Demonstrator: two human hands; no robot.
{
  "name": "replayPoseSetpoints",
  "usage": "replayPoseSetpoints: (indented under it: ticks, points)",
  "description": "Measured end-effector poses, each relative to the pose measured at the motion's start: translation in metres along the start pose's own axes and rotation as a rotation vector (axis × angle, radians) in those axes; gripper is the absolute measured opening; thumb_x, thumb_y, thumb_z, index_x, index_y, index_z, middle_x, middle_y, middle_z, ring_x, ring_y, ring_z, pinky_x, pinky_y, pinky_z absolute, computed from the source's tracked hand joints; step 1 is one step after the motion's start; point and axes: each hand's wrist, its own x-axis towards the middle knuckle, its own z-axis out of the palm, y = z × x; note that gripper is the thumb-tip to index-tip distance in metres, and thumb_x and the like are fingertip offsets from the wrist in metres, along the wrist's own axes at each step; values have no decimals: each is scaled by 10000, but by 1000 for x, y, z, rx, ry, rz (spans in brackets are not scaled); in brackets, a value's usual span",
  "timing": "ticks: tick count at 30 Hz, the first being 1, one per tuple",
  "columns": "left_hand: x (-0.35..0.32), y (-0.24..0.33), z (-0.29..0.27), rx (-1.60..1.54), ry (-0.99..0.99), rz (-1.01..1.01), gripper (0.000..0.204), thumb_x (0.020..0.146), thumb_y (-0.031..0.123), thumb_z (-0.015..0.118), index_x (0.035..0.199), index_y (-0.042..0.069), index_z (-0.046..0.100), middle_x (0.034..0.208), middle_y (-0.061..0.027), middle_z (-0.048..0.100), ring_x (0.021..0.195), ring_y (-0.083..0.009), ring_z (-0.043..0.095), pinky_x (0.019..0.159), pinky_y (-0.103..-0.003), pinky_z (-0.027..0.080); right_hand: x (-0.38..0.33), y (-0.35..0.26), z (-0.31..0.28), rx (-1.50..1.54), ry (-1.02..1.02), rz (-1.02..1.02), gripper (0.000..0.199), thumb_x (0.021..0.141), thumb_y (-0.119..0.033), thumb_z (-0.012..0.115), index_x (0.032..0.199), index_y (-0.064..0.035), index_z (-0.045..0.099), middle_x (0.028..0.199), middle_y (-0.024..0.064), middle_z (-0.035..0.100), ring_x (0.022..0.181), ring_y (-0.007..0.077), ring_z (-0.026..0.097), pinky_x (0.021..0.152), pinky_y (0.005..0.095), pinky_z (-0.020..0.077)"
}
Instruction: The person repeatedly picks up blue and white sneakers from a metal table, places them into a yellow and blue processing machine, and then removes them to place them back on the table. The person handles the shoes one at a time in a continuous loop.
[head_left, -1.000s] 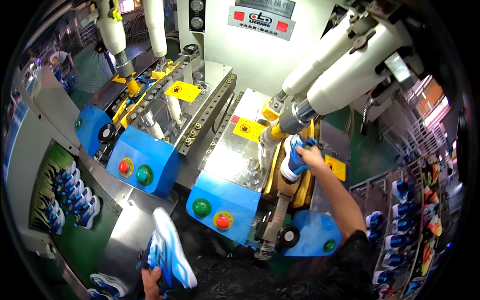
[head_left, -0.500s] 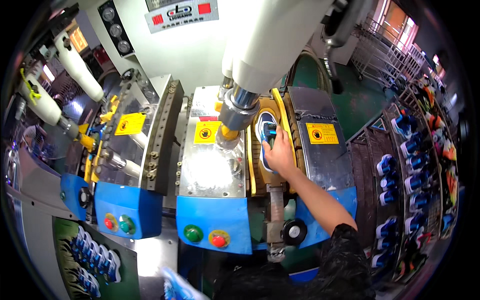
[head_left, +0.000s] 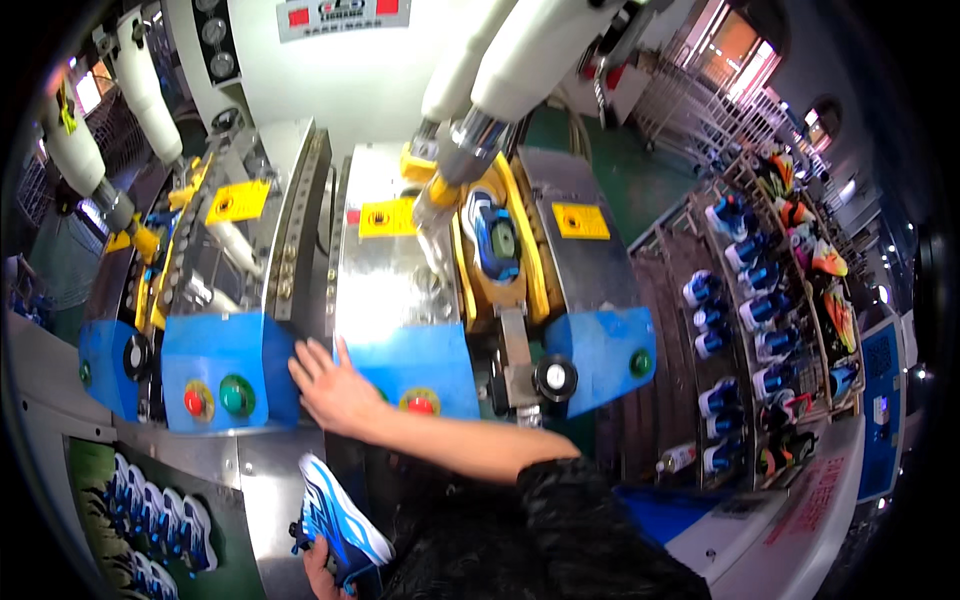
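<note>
At front of the press [head_left: 470, 300], right hand [head_left: 335, 390] lies flat, fingers spread, on the blue panel [head_left: 420, 360], just left of a red button [head_left: 421, 405]. Left hand [head_left: 325, 570], below the press, grips a blue-white shoe [head_left: 340, 520]. Another shoe [head_left: 493, 235] sits w/in the press's yellow clamp.

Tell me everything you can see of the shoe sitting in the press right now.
The shoe in the press is blue and white with a dark patch at its middle. It lies lengthwise in the yellow cradle, between the shiny steel plates, just below the white cylinder's metal rod. No hand touches it: the right hand rests spread on the blue front panel, and the left hand holds another blue-and-white shoe.
</note>
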Motion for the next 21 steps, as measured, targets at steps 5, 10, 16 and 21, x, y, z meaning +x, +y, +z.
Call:
replayPoseSetpoints:
  ticks: [5,10,16,21]
  points:
    - [-60,-54,-59,-524,-23,243,546,914,245,582,1364,-18,419,1246,-210,577,1116,-318,607,962,-443,506,-56,-101,2,703,265,-209,371,849,-114,626,1188,16,548,1259,207,543,1180,361,523,1044,514,380]
    - [-114,-76,-128,-345,461,298,574,799,160,746,1302,47,494,1177,-80,599,1037,-189,595,903,-353,500,-197,-210,49,1169,-403,-84,268,849,-76,649,1105,5,658,1093,165,671,994,298,667,874,351,523]
    - [-1,-210,-215,186,705,487,873,792,277,730,1433,-48,233,1385,-281,362,1279,-398,411,1098,-402,310,-231,-217,33,1119,-827,84,313,894,-35,601,1203,13,589,1177,118,625,1107,219,601,912,326,491]
    - [-72,-210,-240,297,844,288,871,806,194,741,1440,-65,202,1451,-263,310,1355,-338,348,1130,-374,272,-218,-236,79,1065,-956,493,958,767,-135,739,1528,-85,160,1562,159,222,1440,346,217,1138,532,181]
